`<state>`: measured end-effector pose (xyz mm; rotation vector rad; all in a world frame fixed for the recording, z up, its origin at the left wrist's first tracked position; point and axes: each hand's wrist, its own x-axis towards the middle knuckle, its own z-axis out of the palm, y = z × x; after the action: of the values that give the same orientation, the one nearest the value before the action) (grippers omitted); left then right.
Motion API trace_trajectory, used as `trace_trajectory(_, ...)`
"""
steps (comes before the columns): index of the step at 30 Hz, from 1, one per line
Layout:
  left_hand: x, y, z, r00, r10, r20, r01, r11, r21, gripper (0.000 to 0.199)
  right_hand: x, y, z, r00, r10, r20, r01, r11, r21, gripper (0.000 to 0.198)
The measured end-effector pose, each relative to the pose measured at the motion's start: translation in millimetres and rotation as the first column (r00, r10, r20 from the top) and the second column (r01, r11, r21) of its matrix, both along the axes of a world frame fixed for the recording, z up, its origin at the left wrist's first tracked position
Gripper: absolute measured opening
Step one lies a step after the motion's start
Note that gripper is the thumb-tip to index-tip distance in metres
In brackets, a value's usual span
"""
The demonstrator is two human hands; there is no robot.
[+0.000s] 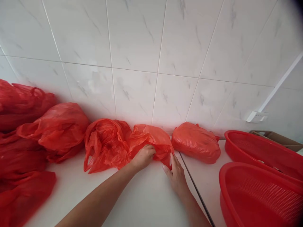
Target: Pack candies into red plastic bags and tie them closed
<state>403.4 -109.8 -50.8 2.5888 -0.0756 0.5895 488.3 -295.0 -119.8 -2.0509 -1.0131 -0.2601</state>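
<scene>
A thin red plastic bag lies against the tiled wall in front of me, its mouth facing my side. My left hand has its fingers closed on the near edge of this bag. At the bag's right corner is my right hand, thumb and fingers apart, fingertips touching the plastic. What the bag contains is hidden. Just left of it sits a crumpled red plastic bag with loose handles. To the right rests a full, rounded red bag, wrapped tight.
More red bags are piled at the left. Two red plastic baskets stand at the right, with a cardboard box behind them. A white socket strip is on the tiled wall. A dark seam crosses the white table.
</scene>
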Motion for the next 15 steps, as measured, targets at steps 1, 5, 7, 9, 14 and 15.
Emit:
trace_trajectory(1,-9.3,-2.1,1.5,0.999,-0.033,0.019,0.032,0.999,0.018,0.017,0.5,0.4,-0.1,1.0,0.004,-0.02,-0.003,1.0,0.016,0.065)
trace_trajectory(5,-54.6,-12.9,6.0,0.992,-0.116,0.052,0.113,0.992,0.055,0.013,4.0,1.3,-2.4,0.993,0.004,-0.121,0.006,0.997,0.081,0.06)
trace_trajectory(7,-77.5,-18.8,3.7,0.99,-0.134,0.047,0.131,0.989,0.064,0.016,5.3,0.3,-0.6,0.993,0.014,-0.117,-0.004,0.996,0.085,0.058)
trace_trajectory(9,-98.5,-24.2,-2.5,0.988,-0.153,0.019,0.151,0.985,0.082,0.023,3.5,-1.9,6.6,0.998,-0.008,-0.058,0.014,0.994,0.111,0.054)
trace_trajectory(14,-134.3,-35.5,-23.4,0.991,-0.108,0.08,0.09,0.975,0.203,0.025,-29.6,-5.9,33.9,0.96,-0.234,0.154,0.187,0.944,0.272,0.032)
trace_trajectory(15,-137.5,-37.1,-26.2,0.985,-0.096,0.144,0.06,0.97,0.236,0.023,-41.1,-5.4,35.3,0.966,-0.204,0.158,0.159,0.952,0.26,0.03)
